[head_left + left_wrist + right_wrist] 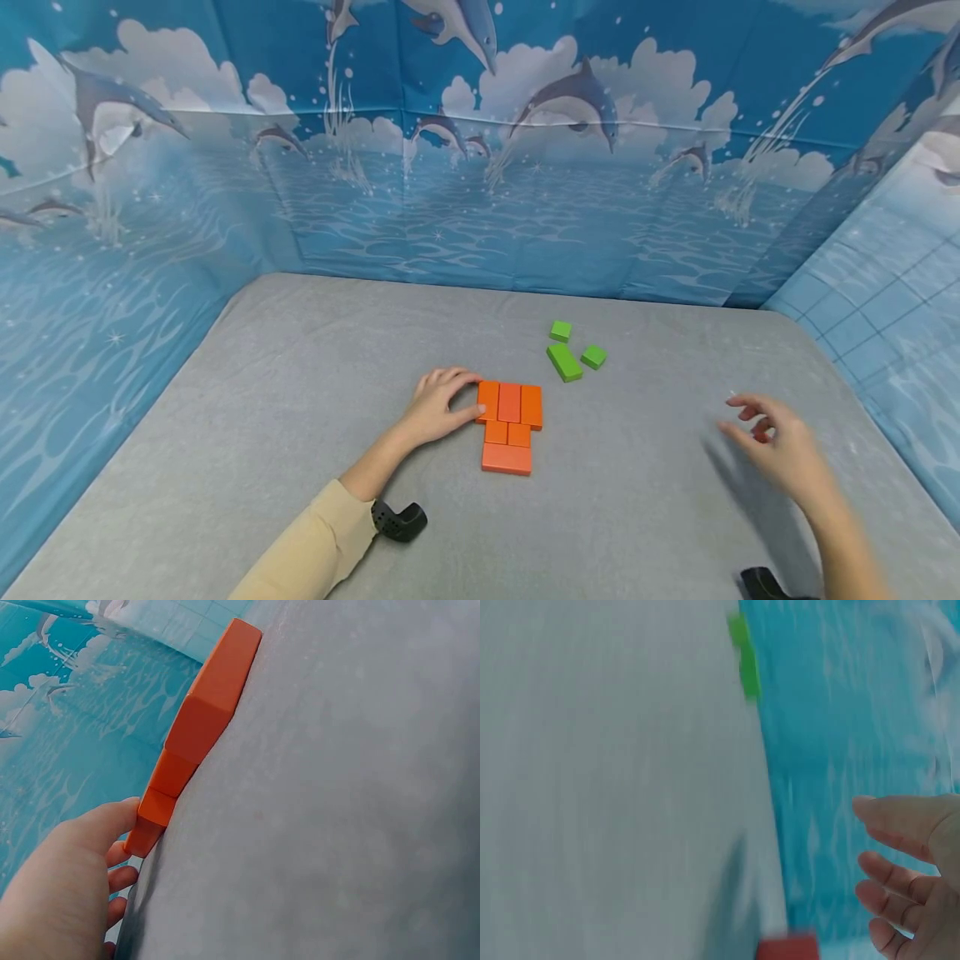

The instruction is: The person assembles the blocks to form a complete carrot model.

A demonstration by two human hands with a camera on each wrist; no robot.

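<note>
Orange blocks lie flat together on the grey table, three oblong ones side by side at the far end. Below them are two small orange squares (507, 433) and one wide orange block (506, 459). My left hand (437, 407) pinches the leftmost oblong orange block (488, 398), thumb at its near left edge and forefinger at its far corner. In the left wrist view, thumb and fingers of the left hand (75, 862) sit at the row's end. My right hand (776, 450) hovers over the table's right side, fingers loosely bent with nothing between them.
Behind the orange shape lie a long green block (564, 362) and two small green blocks (560, 331). A blurred red piece (787, 947) shows at the bottom of the right wrist view. Dolphin-print curtains (465, 208) border the grey table (360, 333).
</note>
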